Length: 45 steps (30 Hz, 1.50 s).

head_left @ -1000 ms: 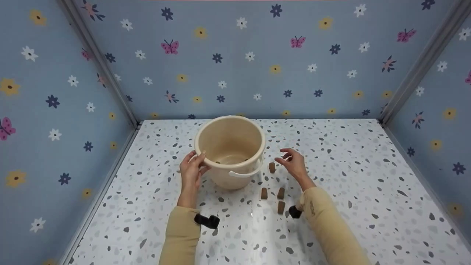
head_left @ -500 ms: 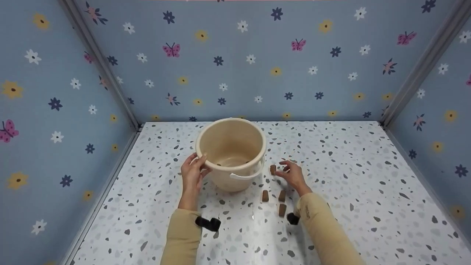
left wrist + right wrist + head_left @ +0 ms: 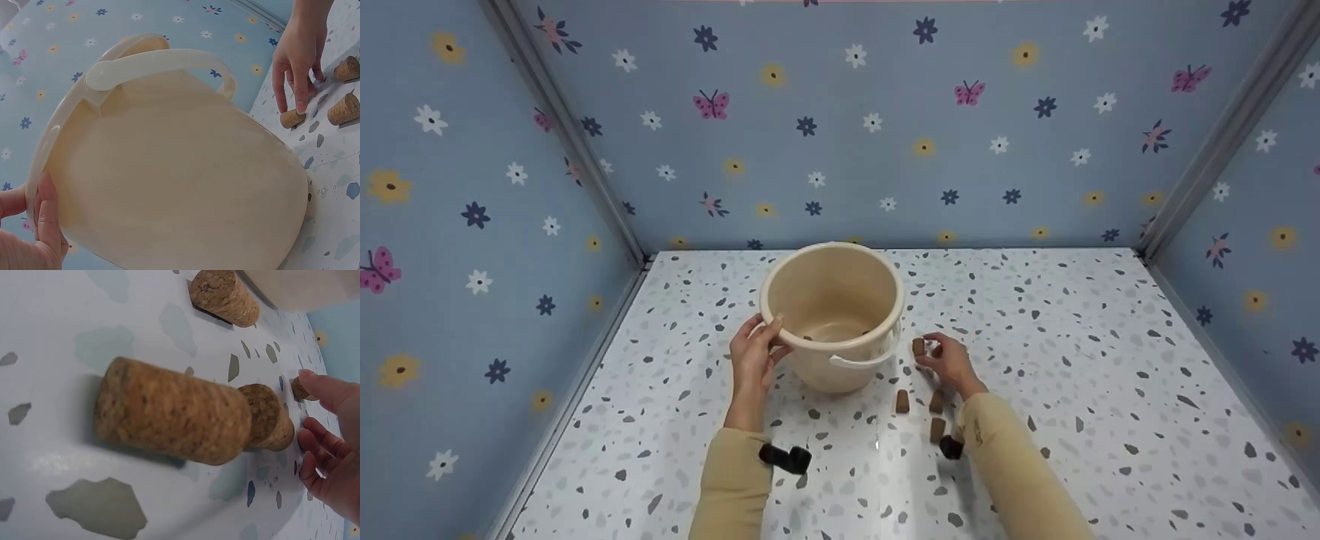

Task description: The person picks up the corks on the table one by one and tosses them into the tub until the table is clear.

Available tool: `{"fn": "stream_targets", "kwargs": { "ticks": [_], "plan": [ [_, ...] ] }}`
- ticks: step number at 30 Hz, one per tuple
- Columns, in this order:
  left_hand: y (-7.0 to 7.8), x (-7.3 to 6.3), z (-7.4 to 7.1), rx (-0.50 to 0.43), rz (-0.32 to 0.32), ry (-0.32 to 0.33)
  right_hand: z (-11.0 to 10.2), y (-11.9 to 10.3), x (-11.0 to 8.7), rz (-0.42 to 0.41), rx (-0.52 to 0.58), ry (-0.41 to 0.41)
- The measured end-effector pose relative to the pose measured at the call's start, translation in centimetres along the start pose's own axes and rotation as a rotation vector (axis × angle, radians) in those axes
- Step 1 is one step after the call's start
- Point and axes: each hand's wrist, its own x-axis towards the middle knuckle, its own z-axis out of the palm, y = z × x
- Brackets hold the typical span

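Note:
A cream plastic bucket (image 3: 821,371) stands upright on the speckled tabletop. My left hand (image 3: 750,360) grips its rim on the left side, thumb on one face and fingers on the other, as the left wrist view also shows. Right of the bucket, my right hand (image 3: 952,364) pinches a brown cork stopper (image 3: 918,347) between thumb and fingers. That cork (image 3: 292,118) is low at the tabletop in the left wrist view. Nearer the front lie three more corks: one cork on the left (image 3: 902,401), another beside it (image 3: 937,401), and a front cork (image 3: 937,430).
The bucket's white handle (image 3: 861,361) hangs down along its front right side. Small dark bits (image 3: 808,337) show at the bucket's bottom, partly hidden by the rim. Flower-patterned panels (image 3: 870,150) enclose the speckled tabletop (image 3: 1072,360) at the back and both sides.
My right hand has come down and left to the far cork and now pinches it. The left hand stays on the bucket's rim. The head view has shifted slightly.

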Motion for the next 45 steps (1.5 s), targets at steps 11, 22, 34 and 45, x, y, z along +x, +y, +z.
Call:
{"fn": "stream_targets", "kwargs": {
  "ticks": [11,22,34,45],
  "plan": [
    [0.0,0.1,0.0,-0.008,-0.014,0.006,0.1,-0.4,0.4,0.055,-0.053,-0.04],
    [0.2,0.0,0.1,-0.01,-0.025,0.004,0.4,-0.6,0.5,0.124,-0.027,-0.026],
    [-1.2,1.6,-0.6,-0.01,0.047,-0.009,-0.3,0.1,0.1,0.046,0.006,0.033],
    [0.3,0.0,0.2,0.015,-0.032,0.016,-2.0,1.1,-0.6,-0.034,0.022,0.125]
  ]
}}
